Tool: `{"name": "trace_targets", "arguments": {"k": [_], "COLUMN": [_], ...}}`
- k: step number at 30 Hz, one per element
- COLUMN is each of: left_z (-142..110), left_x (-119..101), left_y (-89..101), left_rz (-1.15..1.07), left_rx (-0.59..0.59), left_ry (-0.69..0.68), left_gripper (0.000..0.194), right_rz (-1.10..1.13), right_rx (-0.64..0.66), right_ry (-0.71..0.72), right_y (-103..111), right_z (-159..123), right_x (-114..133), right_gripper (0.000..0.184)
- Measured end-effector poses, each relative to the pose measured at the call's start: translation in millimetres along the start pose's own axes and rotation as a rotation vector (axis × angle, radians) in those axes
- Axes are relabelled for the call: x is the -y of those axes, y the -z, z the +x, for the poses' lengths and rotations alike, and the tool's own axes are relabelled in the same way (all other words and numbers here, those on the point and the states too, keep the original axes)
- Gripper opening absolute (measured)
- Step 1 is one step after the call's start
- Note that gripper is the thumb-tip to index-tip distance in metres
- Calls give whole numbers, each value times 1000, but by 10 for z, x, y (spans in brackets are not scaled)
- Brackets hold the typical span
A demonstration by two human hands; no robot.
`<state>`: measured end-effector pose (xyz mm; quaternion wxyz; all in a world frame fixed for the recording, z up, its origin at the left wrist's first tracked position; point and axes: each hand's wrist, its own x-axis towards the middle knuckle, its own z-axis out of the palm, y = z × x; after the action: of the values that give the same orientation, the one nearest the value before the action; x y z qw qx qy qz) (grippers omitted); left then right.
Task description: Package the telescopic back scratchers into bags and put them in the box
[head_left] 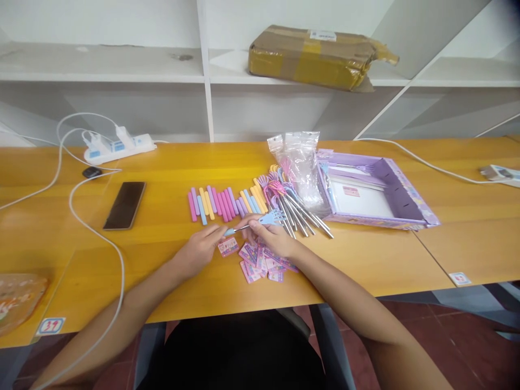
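Observation:
My left hand (200, 248) is closed around the blue grip of a back scratcher (273, 218) with a metal rod and a blue hand-shaped head. Just below that head, the fingers of my right hand (271, 238) pinch the rod. Beyond my hands lies a row of pink, purple, blue and yellow grip sleeves (221, 202). To the right is a heap of metal rods (303, 214) with coloured hand-shaped heads. Small printed cards (254, 261) are scattered under my right hand, and a single card (228, 247) lies near my left fingers.
Clear zip bags (303, 168) rest beside an open purple box (406, 187) holding white sheets and scratcher pieces. A phone (124, 206), a power strip (122, 149) and a white cable (117, 252) are on the left. A taped carton (311, 57) sits on the shelf.

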<state>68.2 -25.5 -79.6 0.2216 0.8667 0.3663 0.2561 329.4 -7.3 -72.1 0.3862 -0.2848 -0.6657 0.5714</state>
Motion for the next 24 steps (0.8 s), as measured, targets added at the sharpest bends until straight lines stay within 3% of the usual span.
{"name": "trace_targets", "arguments": {"k": [7, 13, 17, 20, 24], "left_z": [-23, 125, 164, 162, 142], "left_x": [19, -7, 41, 2, -213], "left_y": [-5, 76, 201, 300, 372], "left_rz": [-54, -15, 24, 152, 417], "left_rx": [-20, 74, 49, -4, -28], "left_ry": [-41, 59, 99, 81, -61], "left_gripper": [45, 27, 32, 30, 31], "right_rz": [-61, -311, -457, -681, -1176], "right_rx": [33, 109, -6, -16, 17], "right_ry": [12, 49, 158, 286, 461], "right_y": [-84, 51, 217, 303, 262], "right_z": [-11, 31, 84, 65, -68], "right_x": [6, 248, 386, 439, 512], "right_gripper": [46, 34, 26, 25, 30]}}
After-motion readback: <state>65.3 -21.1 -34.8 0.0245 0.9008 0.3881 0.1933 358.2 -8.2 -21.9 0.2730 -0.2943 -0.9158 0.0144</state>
